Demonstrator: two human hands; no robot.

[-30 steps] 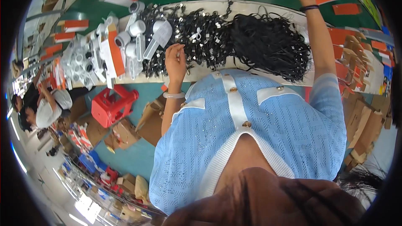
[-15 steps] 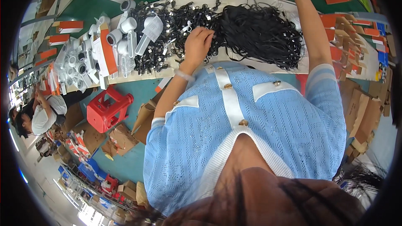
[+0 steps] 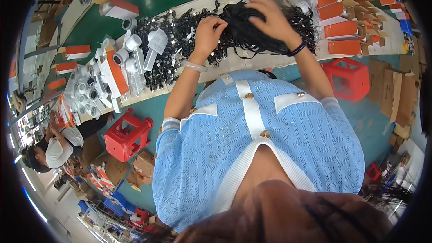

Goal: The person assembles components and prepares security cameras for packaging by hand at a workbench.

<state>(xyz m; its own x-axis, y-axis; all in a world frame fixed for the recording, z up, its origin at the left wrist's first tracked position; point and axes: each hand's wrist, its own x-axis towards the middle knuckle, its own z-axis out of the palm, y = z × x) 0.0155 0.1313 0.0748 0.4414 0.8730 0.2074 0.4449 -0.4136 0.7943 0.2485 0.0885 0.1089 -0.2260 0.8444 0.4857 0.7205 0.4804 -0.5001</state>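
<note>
My left hand point(image 3: 208, 37) is at the near-left edge of a heap of flat black straps point(image 3: 247, 40), thumb and fingertips pinched together. Whatever they pinch is too small to make out. Over the same heap my right hand point(image 3: 272, 21) reaches in with its fingers apart, slightly blurred, palm down on the straps. To the left of the straps lies a tangle of black cables point(image 3: 180, 29) with small white tags or plugs. White handheld devices with round heads point(image 3: 156, 45) lie beside and on the cables, and one is in a clear bag.
An orange-and-white box point(image 3: 116, 74) stands among bagged white devices point(image 3: 85, 92) on the left. Open orange boxes point(image 3: 339, 31) are grouped at the right end of the table. Red stools point(image 3: 128, 135) stand on the floor at both sides. A person point(image 3: 67, 144) works at far left.
My right hand has come back from the far right side of the table onto the black straps. My left hand has stayed near the straps' left edge. The view has turned slightly right.
</note>
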